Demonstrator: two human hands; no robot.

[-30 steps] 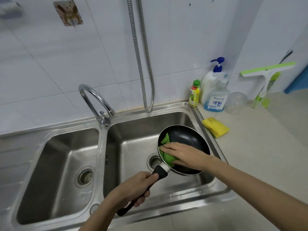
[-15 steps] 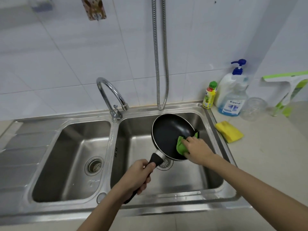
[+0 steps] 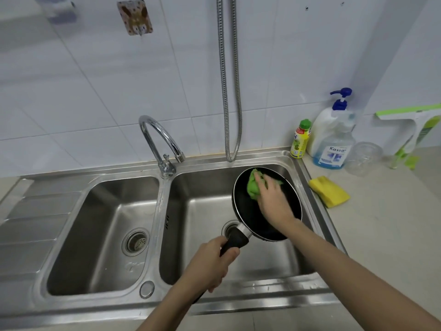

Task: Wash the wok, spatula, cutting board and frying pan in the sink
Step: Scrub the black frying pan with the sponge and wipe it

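Note:
A black frying pan is held tilted over the right basin of the steel double sink. My left hand grips its black handle near the pan's base. My right hand lies flat inside the pan, fingers pressing a green cloth against the far inner surface. The wok, spatula and cutting board are not in view.
The chrome tap stands between the basins, and a metal hose hangs down the tiled wall. On the counter at right are a yellow sponge, a small green-capped bottle, a pump bottle, a clear cup and a green squeegee.
My right hand has slid the green cloth from the pan's near right side up to its far edge. The pan has shifted right while my left hand keeps its hold.

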